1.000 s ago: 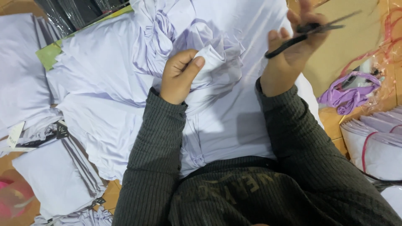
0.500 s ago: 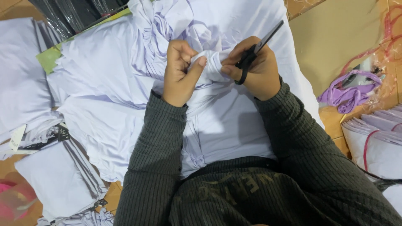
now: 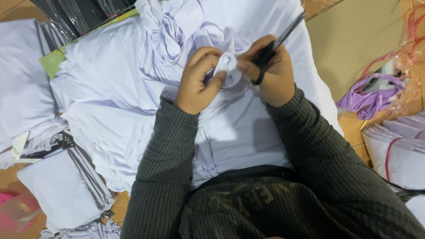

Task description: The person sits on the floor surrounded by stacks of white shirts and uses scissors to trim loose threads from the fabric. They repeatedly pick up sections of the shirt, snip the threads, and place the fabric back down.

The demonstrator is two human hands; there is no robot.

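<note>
The scissors, raised well clear to the right a second ago, are now being held down against the work by the right hand, with the blades pointing up and away. A small bunched fold of the white garment is being pinched between the thumb and fingers of the left hand, and the fold is being met by the right fingertips, so trimming at that spot is judged to be under way. The garment is lying spread across the lap and a heap of white cloth. A pale card tag is lying at the far left, a green sheet edge is showing under the cloth, and tied white bundles are being kept at the right beside a clear bag of purple cloth.
</note>
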